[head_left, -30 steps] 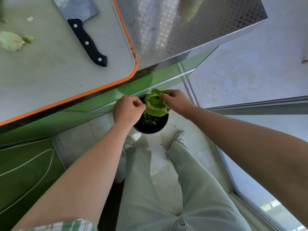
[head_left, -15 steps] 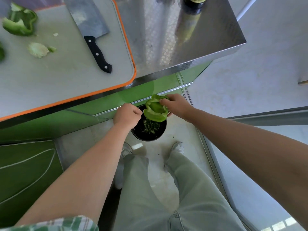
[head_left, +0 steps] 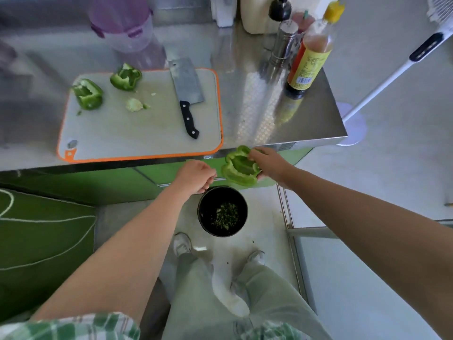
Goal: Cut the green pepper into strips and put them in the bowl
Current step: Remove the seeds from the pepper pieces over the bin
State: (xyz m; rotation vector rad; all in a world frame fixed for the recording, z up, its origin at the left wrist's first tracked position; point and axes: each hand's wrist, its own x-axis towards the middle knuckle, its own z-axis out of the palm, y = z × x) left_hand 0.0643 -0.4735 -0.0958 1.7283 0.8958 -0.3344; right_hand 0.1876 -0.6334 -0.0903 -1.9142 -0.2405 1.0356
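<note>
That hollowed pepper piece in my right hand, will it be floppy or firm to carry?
Probably firm: the pepper piece holds its cupped shape in the right hand. Likely light, since it is hollow. Its glossy skin may be slippery.

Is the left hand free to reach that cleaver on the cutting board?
Probably yes. The left hand, curled but seemingly empty, is near the counter edge, and the cleaver lies uncovered on the cutting board.

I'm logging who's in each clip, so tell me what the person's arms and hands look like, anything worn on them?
Both forearms are bare. The left hand and right hand wear no gloves, and no watch or ring is visible. A green-and-white checked sleeve shows at the left arm's top, by the bottom edge.
</note>
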